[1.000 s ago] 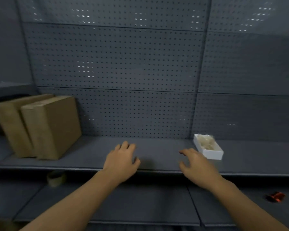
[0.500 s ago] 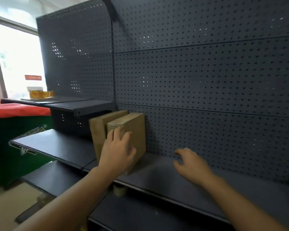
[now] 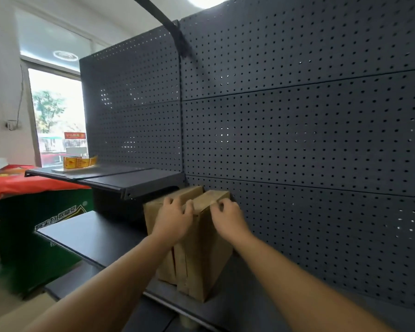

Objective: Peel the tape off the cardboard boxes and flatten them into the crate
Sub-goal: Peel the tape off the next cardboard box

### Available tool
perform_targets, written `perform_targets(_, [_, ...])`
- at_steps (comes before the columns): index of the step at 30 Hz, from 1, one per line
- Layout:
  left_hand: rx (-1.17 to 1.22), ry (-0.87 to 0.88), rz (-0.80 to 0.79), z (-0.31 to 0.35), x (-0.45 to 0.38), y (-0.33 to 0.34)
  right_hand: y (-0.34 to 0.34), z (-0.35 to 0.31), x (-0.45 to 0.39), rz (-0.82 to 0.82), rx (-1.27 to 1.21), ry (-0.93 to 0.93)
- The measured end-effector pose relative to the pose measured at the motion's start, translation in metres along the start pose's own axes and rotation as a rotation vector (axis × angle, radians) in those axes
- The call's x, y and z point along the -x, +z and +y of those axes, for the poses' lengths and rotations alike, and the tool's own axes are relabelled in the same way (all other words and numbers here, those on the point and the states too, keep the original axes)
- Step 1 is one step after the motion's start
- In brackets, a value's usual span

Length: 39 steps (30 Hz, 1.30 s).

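Note:
Two brown cardboard boxes stand upright side by side on a dark shelf, leaning against the pegboard. My left hand lies over the top front of the boxes, its fingers curled onto the upper edges of the left box and the right box. At the right box's top right corner sits my right hand, fingers curled over that edge. No crate is in view. Tape on the boxes cannot be made out.
A dark pegboard wall backs the shelf. A higher shelf juts out just left of the boxes, carrying a yellow tape strip. A lower shelf extends left. A green cabinet with a red cover stands at far left.
The view has swung left and closer to the boxes. Both hands moved from hovering above the shelf onto the top edges of the two boxes.

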<state>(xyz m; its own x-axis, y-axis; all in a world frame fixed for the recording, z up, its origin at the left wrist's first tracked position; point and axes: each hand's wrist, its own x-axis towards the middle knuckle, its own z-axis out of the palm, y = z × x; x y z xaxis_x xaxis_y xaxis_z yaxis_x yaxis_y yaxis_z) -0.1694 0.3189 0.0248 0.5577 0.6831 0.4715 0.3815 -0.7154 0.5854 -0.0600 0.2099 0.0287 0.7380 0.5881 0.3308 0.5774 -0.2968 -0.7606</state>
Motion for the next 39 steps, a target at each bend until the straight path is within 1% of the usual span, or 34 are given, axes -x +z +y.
perform_targets(1, [0.099,-0.053,0.028,-0.001,-0.006,0.006,0.007,-0.006,-0.008,0.024,-0.089,0.059])
perform_targets(3, [0.271,-0.184,0.011,0.002,-0.012,0.014,0.023,-0.015,-0.018,-0.005,-0.282,0.170])
perform_targets(5, [0.428,-0.306,-0.074,0.002,-0.013,0.023,0.033,-0.018,-0.018,-0.062,-0.407,0.238])
perform_targets(6, [0.480,-0.345,-0.109,0.003,-0.011,0.026,0.035,-0.019,-0.016,-0.062,-0.437,0.249])
perform_targets(10, [0.640,-0.360,-0.107,0.013,-0.004,0.037,0.029,-0.010,-0.008,-0.012,-0.573,0.276])
perform_targets(12, [0.666,-0.328,-0.083,0.023,0.001,0.042,0.021,-0.002,-0.005,-0.011,-0.554,0.284])
perform_targets(15, [0.675,-0.300,-0.077,0.047,0.012,0.049,0.000,0.007,-0.001,0.047,-0.523,0.266])
perform_targets(21, [0.788,-0.308,-0.241,0.109,0.044,0.065,-0.070,0.033,0.030,0.165,-0.405,0.316])
perform_targets(25, [0.788,-0.283,-0.374,0.155,0.087,0.086,-0.127,0.067,0.064,0.248,-0.331,0.329])
perform_targets(32, [0.779,-0.210,-0.492,0.228,0.140,0.126,-0.209,0.112,0.126,0.355,-0.297,0.340])
perform_targets(34, [0.752,-0.151,-0.503,0.245,0.148,0.136,-0.227,0.122,0.136,0.361,-0.268,0.342])
perform_targets(36, [0.717,-0.053,-0.479,0.257,0.149,0.149,-0.243,0.133,0.139,0.324,-0.203,0.309])
perform_targets(38, [0.699,0.056,-0.466,0.265,0.149,0.159,-0.261,0.138,0.137,0.254,-0.023,0.250])
perform_targets(39, [0.693,0.108,-0.458,0.266,0.146,0.168,-0.269,0.140,0.134,0.189,0.089,0.203])
